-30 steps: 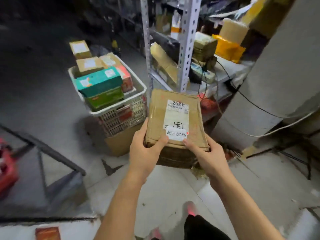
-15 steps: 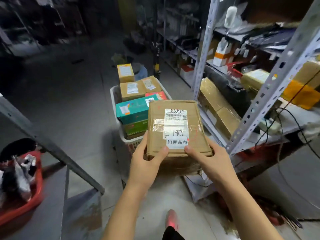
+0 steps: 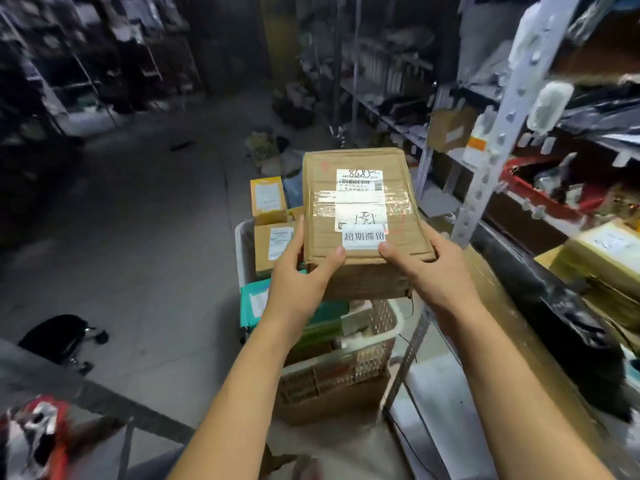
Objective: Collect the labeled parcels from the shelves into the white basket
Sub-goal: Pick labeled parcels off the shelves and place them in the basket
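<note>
A brown cardboard parcel [image 3: 360,188] with a white shipping label and a sticker with printed characters hangs in the air above the white basket [image 3: 384,327]. My left hand [image 3: 298,275] grips its near left corner, thumb on top. My right hand [image 3: 429,268] grips the near right corner the same way. The basket stands on a cardboard box on the floor and holds several parcels, among them a teal box [image 3: 254,301] and a brown box [image 3: 273,244]. Much of the basket is hidden behind the parcel and my arms.
Metal shelving [image 3: 498,126] runs along the right, loaded with boxes, a red tray [image 3: 547,188] and black bags. A yellow-labelled box [image 3: 268,199] stands just beyond the basket. A black wheeled stool [image 3: 59,336] is at the left, a grey rail and a red bin [image 3: 38,431] at lower left.
I have moved nearer to the basket with the parcel. The parcel went from beside the basket to above it. Both hands keep the same hold.
</note>
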